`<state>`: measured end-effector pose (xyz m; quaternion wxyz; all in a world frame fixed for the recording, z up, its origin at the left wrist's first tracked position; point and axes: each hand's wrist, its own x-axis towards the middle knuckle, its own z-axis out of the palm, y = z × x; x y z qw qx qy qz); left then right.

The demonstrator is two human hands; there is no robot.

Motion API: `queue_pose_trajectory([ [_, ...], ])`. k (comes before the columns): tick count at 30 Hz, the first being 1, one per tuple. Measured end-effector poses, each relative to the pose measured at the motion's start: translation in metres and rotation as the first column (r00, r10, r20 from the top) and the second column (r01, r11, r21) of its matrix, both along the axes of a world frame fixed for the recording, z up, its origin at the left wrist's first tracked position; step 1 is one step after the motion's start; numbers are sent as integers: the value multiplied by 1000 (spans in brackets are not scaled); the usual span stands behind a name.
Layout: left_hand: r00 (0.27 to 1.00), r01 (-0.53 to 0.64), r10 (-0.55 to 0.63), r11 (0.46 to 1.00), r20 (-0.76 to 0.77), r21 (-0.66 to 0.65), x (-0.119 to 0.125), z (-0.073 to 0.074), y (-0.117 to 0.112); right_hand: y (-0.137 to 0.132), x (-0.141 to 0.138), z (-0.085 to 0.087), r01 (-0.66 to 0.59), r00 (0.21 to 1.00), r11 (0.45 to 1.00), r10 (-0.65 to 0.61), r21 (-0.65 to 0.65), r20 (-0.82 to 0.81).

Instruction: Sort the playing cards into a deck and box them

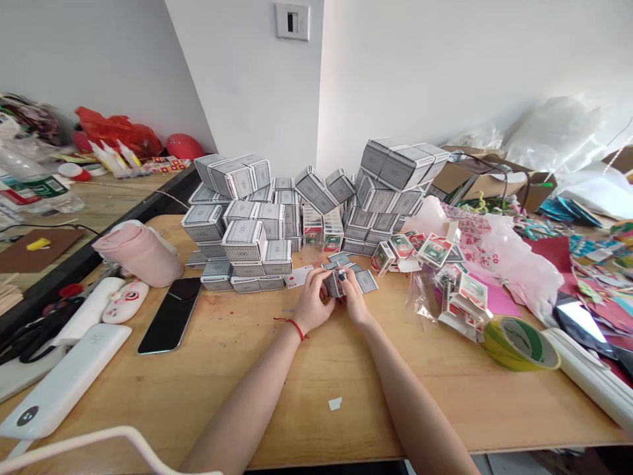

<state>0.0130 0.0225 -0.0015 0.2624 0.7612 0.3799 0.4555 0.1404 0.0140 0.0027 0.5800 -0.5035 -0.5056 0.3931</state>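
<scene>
Both my hands meet over the middle of the table, closed around a few playing cards [332, 285] with grey patterned backs. My left hand [314, 302] grips them from the left, a red string round its wrist. From the right, my right hand [353, 295] pinches the same cards, its dark-painted thumbnail showing. Just beyond lie loose face-down cards [366, 282], and a face-up diamond card [298, 276] is left of them. Behind stand blocks built of grey-backed cards [244, 241], stacked on the left, with another stack [380, 198] on the right.
Opened card boxes [465, 298] and yellow tape [520, 343] lie to the right. On the left are a phone [171, 315], a white power bank [66, 379] and a pink roll [141, 254]. A paper scrap [335, 403] lies near the front edge. A wall [257, 86] rises behind.
</scene>
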Motion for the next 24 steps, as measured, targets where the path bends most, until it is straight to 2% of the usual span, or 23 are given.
queue_pose_trajectory([
  [4,1000,-22,23,998,-20,51,0,0,0,-1,-2,-1,-76,994,995,72,59,79],
  [7,999,-41,42,998,-16,52,0,1,0,-2,-3,-5,-86,983,992,70,91,172],
  [12,999,-45,46,998,-9,51,1,-1,1,-5,-1,-9,-86,958,994,63,71,279],
  [19,999,3,-2,1000,44,-20,0,-2,0,-4,-1,-12,-34,939,996,2,87,343],
  [24,997,14,-12,1000,74,-24,0,0,-1,-2,-2,-14,21,931,993,-60,113,359],
])
